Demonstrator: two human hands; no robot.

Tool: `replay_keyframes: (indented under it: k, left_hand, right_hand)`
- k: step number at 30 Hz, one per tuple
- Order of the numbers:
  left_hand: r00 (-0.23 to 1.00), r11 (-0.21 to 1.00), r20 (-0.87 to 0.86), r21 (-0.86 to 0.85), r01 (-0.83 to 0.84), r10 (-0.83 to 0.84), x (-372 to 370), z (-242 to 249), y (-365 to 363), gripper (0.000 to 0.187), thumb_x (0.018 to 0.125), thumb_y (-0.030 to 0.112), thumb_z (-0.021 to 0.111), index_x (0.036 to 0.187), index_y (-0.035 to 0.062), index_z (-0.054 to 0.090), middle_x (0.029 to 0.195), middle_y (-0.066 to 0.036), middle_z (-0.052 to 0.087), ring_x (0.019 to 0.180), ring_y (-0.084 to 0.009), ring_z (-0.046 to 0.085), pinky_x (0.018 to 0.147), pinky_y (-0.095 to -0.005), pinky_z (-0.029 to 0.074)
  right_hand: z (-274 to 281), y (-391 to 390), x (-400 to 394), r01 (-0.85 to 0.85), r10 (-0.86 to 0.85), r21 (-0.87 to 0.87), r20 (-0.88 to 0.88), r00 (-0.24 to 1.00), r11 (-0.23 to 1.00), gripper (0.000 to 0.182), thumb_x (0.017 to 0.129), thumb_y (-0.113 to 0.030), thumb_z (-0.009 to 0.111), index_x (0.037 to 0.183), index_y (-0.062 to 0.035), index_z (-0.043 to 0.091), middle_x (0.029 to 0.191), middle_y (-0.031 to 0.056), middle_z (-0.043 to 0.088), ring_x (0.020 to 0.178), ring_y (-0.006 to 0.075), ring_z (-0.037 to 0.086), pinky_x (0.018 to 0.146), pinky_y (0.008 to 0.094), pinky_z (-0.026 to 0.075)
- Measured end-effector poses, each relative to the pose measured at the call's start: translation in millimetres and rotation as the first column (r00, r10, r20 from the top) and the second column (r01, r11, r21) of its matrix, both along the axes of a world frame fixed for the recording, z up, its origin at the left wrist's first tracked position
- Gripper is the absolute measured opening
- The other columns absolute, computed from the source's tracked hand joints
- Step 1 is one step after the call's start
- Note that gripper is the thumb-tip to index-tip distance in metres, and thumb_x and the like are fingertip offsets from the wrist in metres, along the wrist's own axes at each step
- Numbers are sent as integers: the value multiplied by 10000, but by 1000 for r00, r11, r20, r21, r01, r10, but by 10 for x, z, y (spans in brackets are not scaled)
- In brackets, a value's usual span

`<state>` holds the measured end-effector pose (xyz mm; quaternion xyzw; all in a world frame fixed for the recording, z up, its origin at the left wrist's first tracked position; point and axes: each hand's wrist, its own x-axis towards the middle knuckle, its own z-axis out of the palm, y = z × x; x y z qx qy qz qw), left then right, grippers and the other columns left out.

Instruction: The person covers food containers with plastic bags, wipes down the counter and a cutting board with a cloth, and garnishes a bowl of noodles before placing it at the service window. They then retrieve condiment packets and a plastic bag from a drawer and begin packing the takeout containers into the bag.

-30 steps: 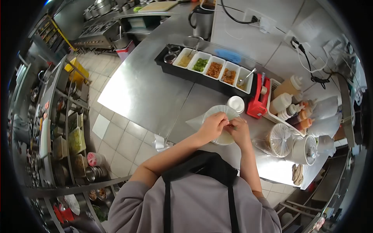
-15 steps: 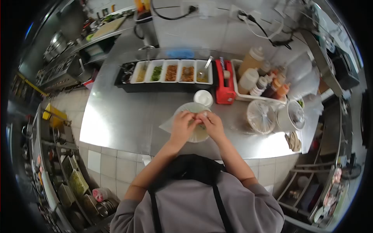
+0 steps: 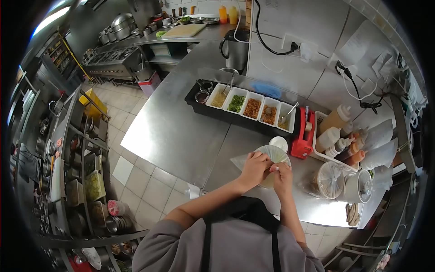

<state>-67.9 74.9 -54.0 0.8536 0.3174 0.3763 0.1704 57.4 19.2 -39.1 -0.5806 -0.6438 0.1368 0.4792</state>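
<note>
- So the step in hand looks like close two-handed finger work on the clear plastic over the round bowl, right under the grip.
- Left hand: fingers curled in and narrow, above the bowl. What's between them is hidden, so I can't tell what it's got.
- Right hand: thumb and finger drawn together, pretty narrow too, just beside the left. Can't make out what's pinched there either.
- The bowl is on the counter, partly covered by both hands. A corner of the plastic pokes out to the left of the grip.
- Just beyond the grip there's a small white dish, then a black tray of food tubs further off.
- Right of that dish is a red dispenser, with a basket of squeeze bottles past it.
- Right of the grip, a plastic-wrapped tub.
- My read: any move from here calls for light fingertips and no knock to the bowl, since the plastic looks thin.
</note>
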Motion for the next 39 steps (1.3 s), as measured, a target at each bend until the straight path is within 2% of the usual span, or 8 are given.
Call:
replay_keyframes:
  k: [9,12,17,19,21,25,28,39]
  left_hand:
    - [936,897,237,299,-326,261,-1024,375,133,328,732,166,641,1029,62,547,1003,-96,541,924,-285,481,827,-405,340]
    - [266,403,650,-68,-913,712,-2205,165,416,244,863,134,499,1064,-3,476,1044,-125,493,995,-243,438,875,-368,333]
    - [-602,10,582,-724,-690,546,-4298,-1222,388,235,893,169,422,1014,-27,470,949,-105,497,860,-218,475,784,-330,389]
    - [-524,-79,262,-837,-542,811,-4688,-2068,427,229,882,184,426,972,-16,490,892,-104,515,805,-227,489,743,-346,409]
    - [-129,-132,-72,-823,-552,989,-4499,-2369,617,236,881,191,430,984,-13,487,901,-106,516,814,-228,493,742,-346,414]
    - [262,-104,-349,-755,-648,900,-4078,-2711,1050,252,877,205,438,1007,-8,480,918,-109,519,831,-231,499,740,-346,423]
    - [293,-160,-453,-729,-665,842,-3920,-2934,1213,266,875,215,444,1024,-4,474,932,-111,522,844,-232,504,738,-346,429]
    - [294,-176,-405,-796,-579,866,-3892,-3194,1299,327,865,252,467,1087,12,455,980,-120,530,892,-238,521,733,-346,454]
  right_hand:
    - [339,-261,258,181,-176,130,-46,983,975,26,825,-30,538,831,-7,547,771,77,532,690,176,482,671,266,380]
    - [367,-400,428,279,-261,60,-211,942,959,67,860,-61,529,843,2,543,778,35,509,673,104,447,603,223,374]
    - [387,-449,617,427,-399,156,-181,899,891,138,897,-131,505,911,1,543,805,9,490,687,72,424,595,199,356]
    - [416,-392,634,502,-481,182,-151,864,845,160,905,-168,492,913,-20,550,793,1,471,694,71,413,603,212,351]
    - [506,-360,665,519,-516,148,-57,855,842,169,908,-175,490,911,-17,550,791,2,473,703,75,422,612,211,357]
    - [981,-237,375,515,-540,207,90,837,832,154,904,-141,489,885,8,523,773,17,463,731,105,433,669,221,361]
    - [1429,-151,84,413,-544,369,400,738,832,133,900,-99,479,866,29,494,779,53,465,738,145,441,696,245,375]
    - [2153,84,-561,318,-540,440,616,574,840,10,825,42,473,825,51,474,745,130,456,653,239,444,600,313,374]
